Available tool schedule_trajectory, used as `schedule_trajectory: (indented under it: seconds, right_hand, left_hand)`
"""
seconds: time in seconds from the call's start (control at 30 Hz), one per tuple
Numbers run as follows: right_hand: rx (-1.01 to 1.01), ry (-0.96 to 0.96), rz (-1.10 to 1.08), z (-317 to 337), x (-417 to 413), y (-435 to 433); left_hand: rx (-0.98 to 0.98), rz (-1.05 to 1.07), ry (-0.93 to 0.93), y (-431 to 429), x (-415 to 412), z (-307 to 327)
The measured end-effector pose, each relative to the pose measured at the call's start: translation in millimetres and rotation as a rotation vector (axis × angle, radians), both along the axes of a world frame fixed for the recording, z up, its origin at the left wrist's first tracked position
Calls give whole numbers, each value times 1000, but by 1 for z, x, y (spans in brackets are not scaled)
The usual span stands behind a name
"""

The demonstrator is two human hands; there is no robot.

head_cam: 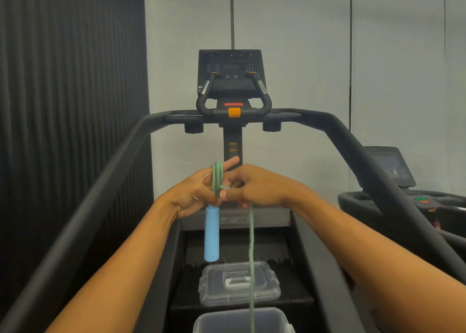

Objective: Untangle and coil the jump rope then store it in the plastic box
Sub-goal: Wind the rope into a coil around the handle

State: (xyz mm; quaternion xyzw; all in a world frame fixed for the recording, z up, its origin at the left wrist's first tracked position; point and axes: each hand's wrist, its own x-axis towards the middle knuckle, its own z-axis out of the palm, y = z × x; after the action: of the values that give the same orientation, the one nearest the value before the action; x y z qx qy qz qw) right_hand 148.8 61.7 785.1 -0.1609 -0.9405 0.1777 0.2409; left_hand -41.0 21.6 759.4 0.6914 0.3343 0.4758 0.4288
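Jump rope [217, 179] loops sit wound round my left hand [194, 196], held high over the steps of the machine [230, 73] so the free strand [251, 244] hangs straight, clear of kinks, down toward the open plastic box [201, 320] nearest me, its lid [214, 277] lying just beyond. My left fingers curl on the loops, forefinger stuck out like a peg, and the blue handle [211, 233] dangles beneath. My right hand [257, 186], touching the left, pinches the strand, ready to feed the next turn, I judge; both forearms reach forward, wrists about level
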Motion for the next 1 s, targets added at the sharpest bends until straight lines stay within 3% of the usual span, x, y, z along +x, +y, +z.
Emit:
schedule_trajectory:
  seconds: [0.13,0.33,0.77,1.0]
  right_hand:
    - [-13,30,-32,24,3,-5]
    - [-16,135,-102,46,3,9]
    - [-93,372,-100,39,3,32]
    - [-553,411,120,14,-3,41]
  left_hand:
    - [-21,98,67,0,7,-6]
    - [-29,2,98,-4,21,-10]
    - [8,-75,-12,-18,24,-1]
    - [28,-138,-37,-22,25,4]
